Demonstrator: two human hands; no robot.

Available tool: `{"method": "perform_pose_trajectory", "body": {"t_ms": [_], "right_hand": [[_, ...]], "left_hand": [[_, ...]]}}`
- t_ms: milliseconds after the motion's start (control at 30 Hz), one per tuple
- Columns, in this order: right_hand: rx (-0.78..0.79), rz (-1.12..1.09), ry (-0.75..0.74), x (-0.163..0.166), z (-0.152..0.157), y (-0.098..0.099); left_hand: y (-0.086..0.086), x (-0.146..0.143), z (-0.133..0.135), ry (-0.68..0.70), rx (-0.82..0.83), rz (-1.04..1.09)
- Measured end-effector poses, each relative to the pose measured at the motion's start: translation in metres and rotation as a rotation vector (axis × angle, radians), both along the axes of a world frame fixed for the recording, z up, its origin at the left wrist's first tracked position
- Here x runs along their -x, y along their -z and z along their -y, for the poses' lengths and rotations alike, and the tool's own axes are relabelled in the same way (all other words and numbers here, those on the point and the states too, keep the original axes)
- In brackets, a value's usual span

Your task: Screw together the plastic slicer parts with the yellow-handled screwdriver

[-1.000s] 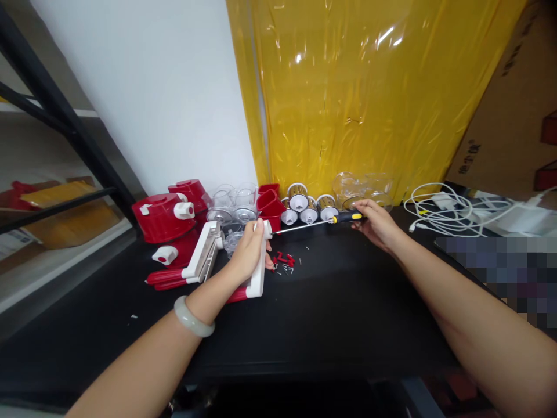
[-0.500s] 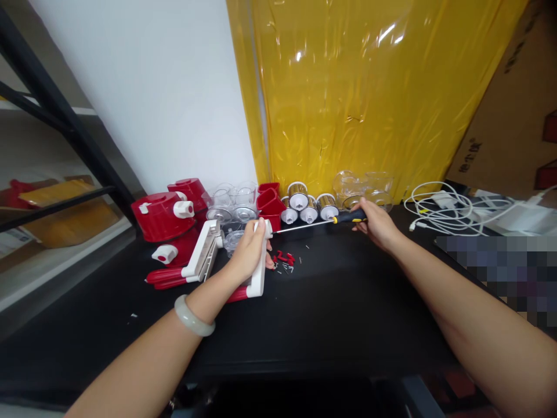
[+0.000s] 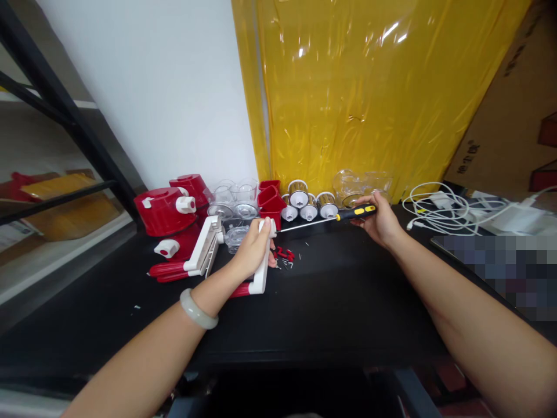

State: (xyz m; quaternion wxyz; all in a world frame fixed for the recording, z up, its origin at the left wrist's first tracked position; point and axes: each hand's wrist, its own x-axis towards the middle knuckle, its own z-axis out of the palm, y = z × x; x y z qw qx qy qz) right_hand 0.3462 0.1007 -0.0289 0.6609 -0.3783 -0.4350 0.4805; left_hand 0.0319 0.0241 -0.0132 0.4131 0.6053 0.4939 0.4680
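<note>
My left hand [image 3: 253,248] is closed round a white crank handle [image 3: 261,273] with a red grip, held upright above the table. In my right hand [image 3: 383,219] is a screwdriver [image 3: 357,212] with a black and yellow handle; its long shaft points left, and the tip meets the white upper end of the crank handle. Whether a screw sits at the tip is too small to tell. Left of my left hand lie more white crank handles [image 3: 204,249] with red grips. Small red pieces [image 3: 284,253] and several screws [image 3: 288,264] lie scattered just right of that hand.
Red housings [image 3: 163,212] with white knobs stand at the back left. Clear plastic cups [image 3: 245,194], red hoppers [image 3: 270,200] and metal grater drums [image 3: 298,194] line the wall. A coiled white cable [image 3: 439,203] lies at the right, beside a cardboard box [image 3: 505,128].
The fingers of my right hand have loosened and shifted back along the screwdriver handle, showing more of it. The tip stays at the crank handle. The view has moved slightly.
</note>
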Motion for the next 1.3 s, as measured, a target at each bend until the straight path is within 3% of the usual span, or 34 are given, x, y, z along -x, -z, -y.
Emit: {"method": "perform_pose_trajectory", "body": {"t_ms": [167, 433, 567, 800, 1067, 1200, 1300], "right_hand": [[0.036, 0.206, 0.034, 0.002, -0.003, 0.006], [0.046, -0.059, -0.101, -0.002, 0.004, 0.000], [0.023, -0.093, -0.062, -0.002, 0.003, 0.001], [0.040, 0.216, 0.035, 0.002, -0.005, 0.008], [0.015, -0.113, -0.056, 0.002, 0.006, -0.004], [-0.018, -0.128, -0.106, 0.001, 0.008, -0.005], [0.016, -0.078, -0.027, 0.002, 0.002, -0.001]], "left_hand": [[-0.004, -0.001, 0.002, -0.026, -0.005, 0.019], [-0.002, -0.002, 0.003, -0.006, -0.001, 0.005], [-0.001, -0.003, 0.003, -0.005, 0.000, 0.000], [-0.003, -0.002, 0.001, -0.017, -0.012, 0.013], [0.002, -0.003, 0.004, 0.029, 0.003, -0.046], [0.003, -0.003, 0.005, 0.042, -0.004, -0.040], [0.002, -0.004, 0.004, 0.028, 0.000, -0.021]]}}
